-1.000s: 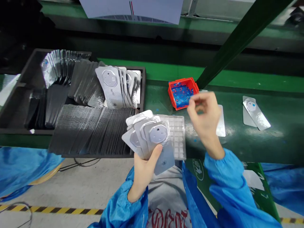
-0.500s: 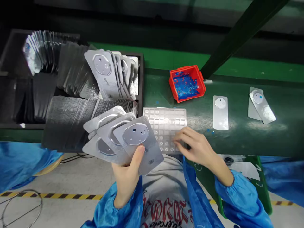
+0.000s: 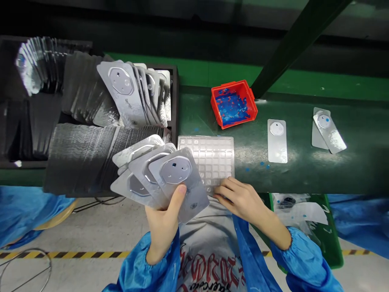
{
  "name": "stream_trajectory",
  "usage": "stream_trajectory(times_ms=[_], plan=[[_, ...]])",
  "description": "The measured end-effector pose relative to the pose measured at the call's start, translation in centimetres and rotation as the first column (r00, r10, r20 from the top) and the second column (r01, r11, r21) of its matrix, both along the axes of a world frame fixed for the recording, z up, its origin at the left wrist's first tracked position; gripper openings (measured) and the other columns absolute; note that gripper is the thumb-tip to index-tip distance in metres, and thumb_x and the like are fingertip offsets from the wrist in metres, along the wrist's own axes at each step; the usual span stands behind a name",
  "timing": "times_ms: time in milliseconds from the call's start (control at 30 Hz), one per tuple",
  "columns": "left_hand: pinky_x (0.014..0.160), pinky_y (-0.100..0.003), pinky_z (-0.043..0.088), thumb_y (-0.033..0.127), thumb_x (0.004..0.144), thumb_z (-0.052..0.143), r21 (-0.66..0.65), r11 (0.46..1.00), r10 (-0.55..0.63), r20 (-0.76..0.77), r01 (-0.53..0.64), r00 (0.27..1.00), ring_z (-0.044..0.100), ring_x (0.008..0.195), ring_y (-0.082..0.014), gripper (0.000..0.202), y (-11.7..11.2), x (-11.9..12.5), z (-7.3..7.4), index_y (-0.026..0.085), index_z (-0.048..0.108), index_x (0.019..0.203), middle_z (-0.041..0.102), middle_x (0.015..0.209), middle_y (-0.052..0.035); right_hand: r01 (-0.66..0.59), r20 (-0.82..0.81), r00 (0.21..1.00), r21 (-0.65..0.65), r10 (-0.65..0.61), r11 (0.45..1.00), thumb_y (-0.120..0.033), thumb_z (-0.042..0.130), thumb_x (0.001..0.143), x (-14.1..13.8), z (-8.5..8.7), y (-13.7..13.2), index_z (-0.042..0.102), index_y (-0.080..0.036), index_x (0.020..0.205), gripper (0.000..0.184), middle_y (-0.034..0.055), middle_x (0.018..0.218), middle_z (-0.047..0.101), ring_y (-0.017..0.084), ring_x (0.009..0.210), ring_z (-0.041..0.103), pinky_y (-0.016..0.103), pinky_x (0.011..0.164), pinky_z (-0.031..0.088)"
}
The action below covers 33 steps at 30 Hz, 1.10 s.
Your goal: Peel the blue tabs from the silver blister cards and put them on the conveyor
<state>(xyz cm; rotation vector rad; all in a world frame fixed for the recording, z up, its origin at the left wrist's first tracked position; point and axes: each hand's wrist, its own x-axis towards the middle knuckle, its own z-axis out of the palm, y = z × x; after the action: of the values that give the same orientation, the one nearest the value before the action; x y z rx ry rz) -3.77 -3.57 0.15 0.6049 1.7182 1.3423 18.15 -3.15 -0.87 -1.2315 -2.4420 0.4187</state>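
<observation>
My left hand grips a fan of several silver phone back covers, the thumb pressed on the top one. Each cover has a raised eight-sided camera area with small holes. My right hand is at the lower right of a clear plastic tray divided into small square cells. Its fingers are curled together over the bottom cells, and what lies between the fingertips is hidden. The held covers overlap the tray's lower left part.
Left of the tray, a dark box holds upright rows of covers. A red bin with blue bits stands behind the tray. One cover and two overlapping covers lie rightward. A green crate sits below the bench edge.
My right hand has drawn down and slightly left to the tray's lower edge. My left hand still holds the covers. The whole view has shifted a little.
</observation>
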Motion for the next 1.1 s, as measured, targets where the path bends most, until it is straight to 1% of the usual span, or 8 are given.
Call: stream_trajectory(times_ms=[67, 200, 267, 333, 433, 567, 733, 1100], plan=[[0.085, -0.029, 0.068, 0.044, 0.066, 0.101, -0.016, 1.0, 0.01, 0.022, -0.009, 1.0, 0.081, 0.099, -0.0251, 0.062, 0.1, 0.2, 0.0, 0.019, 0.08, 0.119, 0.086, 0.105, -0.0077, 0.069, -0.212, 0.973, -0.127, -0.095, 0.99, -0.016, 0.065, 0.107, -0.2, 0.7, 0.1, 0.069, -0.021, 0.093, 0.015, 0.0003, 0.081, 0.072, 0.015, 0.068, 0.065, 0.026, 0.062, 0.051], [0.085, -0.034, 0.069, 0.05, 0.067, 0.099, 0.001, 0.997, -0.079, 0.004, 0.079, 0.997, 0.083, 0.095, -0.0281, 0.051, 0.5, 1.5, -0.1, 0.017, 0.082, 0.101, 0.086, 0.096, -0.0095, 0.183, -0.536, 0.764, -0.352, -0.358, 0.918, -0.017, 0.071, 0.1, -0.5, 2.6, 0.9, 0.074, -0.022, 0.092, 0.009, -0.0001, 0.079, 0.072, 0.012, 0.062, 0.064, 0.024, 0.055, 0.053], [0.085, -0.036, 0.07, 0.054, 0.07, 0.097, 0.028, 0.989, -0.143, 0.004, 0.143, 0.99, 0.084, 0.092, -0.0292, 0.048, 0.7, 2.4, -0.2, 0.017, 0.081, 0.096, 0.087, 0.095, -0.0106, 0.205, -0.6, 0.653, -0.447, -0.462, 0.871, -0.02, 0.076, 0.097, -0.7, 3.3, 1.5, 0.078, -0.022, 0.097, 0.003, 0.0019, 0.085, 0.076, 0.014, 0.069, 0.07, 0.024, 0.058, 0.059], [0.088, -0.039, 0.071, 0.057, 0.072, 0.095, 0.038, 0.98, -0.198, 0.02, 0.197, 0.98, 0.084, 0.095, -0.0309, 0.05, 1.0, 3.3, -0.5, 0.016, 0.081, 0.098, 0.087, 0.099, -0.0121, 0.217, -0.625, 0.552, -0.532, -0.552, 0.818, -0.025, 0.081, 0.094, -1.1, 3.6, 2.1, 0.079, -0.023, 0.103, 0.009, 0.0021, 0.085, 0.078, 0.016, 0.072, 0.074, 0.025, 0.06, 0.064], [0.096, -0.043, 0.069, 0.06, 0.074, 0.093, 0.049, 0.972, -0.231, 0.034, 0.229, 0.972, 0.084, 0.104, -0.0336, 0.055, 1.3, 4.2, -1.3, 0.016, 0.081, 0.104, 0.087, 0.105, -0.0137, 0.221, -0.628, 0.463, -0.602, -0.625, 0.768, -0.034, 0.087, 0.09, -1.6, 3.6, 2.9, 0.08, -0.022, 0.099, 0.016, 0.0029, 0.084, 0.08, 0.017, 0.069, 0.075, 0.027, 0.059, 0.068], [0.107, -0.046, 0.065, 0.058, 0.078, 0.091, 0.086, 0.974, -0.214, 0.017, 0.211, 0.977, 0.082, 0.118, -0.0345, 0.056, 1.5, 4.8, -2.4, 0.017, 0.079, 0.113, 0.086, 0.117, -0.0148, 0.23, -0.625, 0.423, -0.627, -0.657, 0.744, -0.037, 0.087, 0.09, -2.0, 3.1, 3.5, 0.085, -0.023, 0.096, 0.016, 0.0045, 0.091, 0.083, 0.017, 0.068, 0.075, 0.03, 0.06, 0.07], [0.111, -0.047, 0.064, 0.052, 0.079, 0.089, 0.096, 0.977, -0.191, -0.009, 0.191, 0.982, 0.08, 0.124, -0.0362, 0.045, 1.7, 5.2, -2.6, 0.017, 0.079, 0.106, 0.087, 0.107, -0.0136, 0.232, -0.645, 0.356, -0.639, -0.676, 0.733, -0.04, 0.091, 0.086, -2.6, 2.6, 3.8, 0.082, -0.022, 0.09, 0.02, 0.0034, 0.086, 0.081, 0.018, 0.074, 0.075, 0.029, 0.06, 0.07], [0.108, -0.043, 0.066, 0.043, 0.088, 0.086, 0.175, 0.934, -0.309, -0.037, 0.311, 0.95, 0.083, 0.115, -0.0326, 0.036, 1.5, 5.1, -2.9, 0.017, 0.084, 0.113, 0.088, 0.115, -0.0129, 0.307, -0.636, 0.441, -0.556, -0.633, 0.772, -0.028, 0.085, 0.088, -2.6, 2.7, 3.8, 0.084, -0.023, 0.089, 0.005, 0.0034, 0.089, 0.084, 0.017, 0.074, 0.077, 0.028, 0.067, 0.066]])
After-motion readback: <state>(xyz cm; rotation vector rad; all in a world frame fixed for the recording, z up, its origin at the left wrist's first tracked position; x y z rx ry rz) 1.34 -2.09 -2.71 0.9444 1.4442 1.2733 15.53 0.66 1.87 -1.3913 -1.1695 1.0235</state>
